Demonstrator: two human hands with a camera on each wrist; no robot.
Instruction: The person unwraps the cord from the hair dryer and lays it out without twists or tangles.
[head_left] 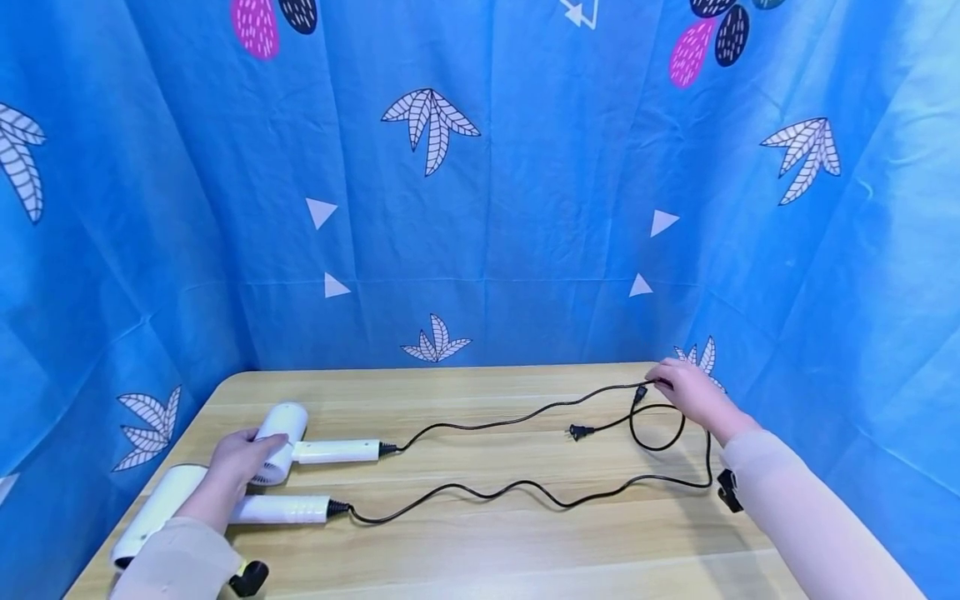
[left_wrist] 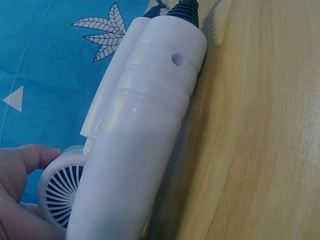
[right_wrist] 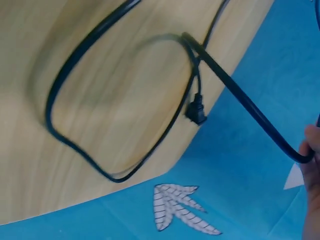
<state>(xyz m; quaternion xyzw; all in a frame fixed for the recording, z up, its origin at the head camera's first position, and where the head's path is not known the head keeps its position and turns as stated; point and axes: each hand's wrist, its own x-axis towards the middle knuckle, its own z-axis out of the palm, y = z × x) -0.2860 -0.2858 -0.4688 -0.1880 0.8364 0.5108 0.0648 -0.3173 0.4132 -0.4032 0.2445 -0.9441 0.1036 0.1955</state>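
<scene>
Two white hair dryers lie at the left of the table, handles pointing right. My left hand [head_left: 236, 462] grips the barrel of the farther hair dryer [head_left: 291, 422], thumb and fingers on either side. The nearer hair dryer [head_left: 161, 508] lies partly hidden behind my left forearm; its handle [left_wrist: 135, 135] fills much of the left wrist view. By the far right edge, my right hand [head_left: 692, 393] pinches the black cord [head_left: 543, 410] that runs from the farther dryer. Close to that hand are a plug [head_left: 579, 432] and a second plug [right_wrist: 196, 111].
The nearer dryer's black cord [head_left: 525, 483] waves across the wooden table [head_left: 465, 550] and bends back near my right wrist. A loop of cord [head_left: 633, 429] lies at the right. Blue patterned curtain [head_left: 480, 225] encloses the table's back and sides.
</scene>
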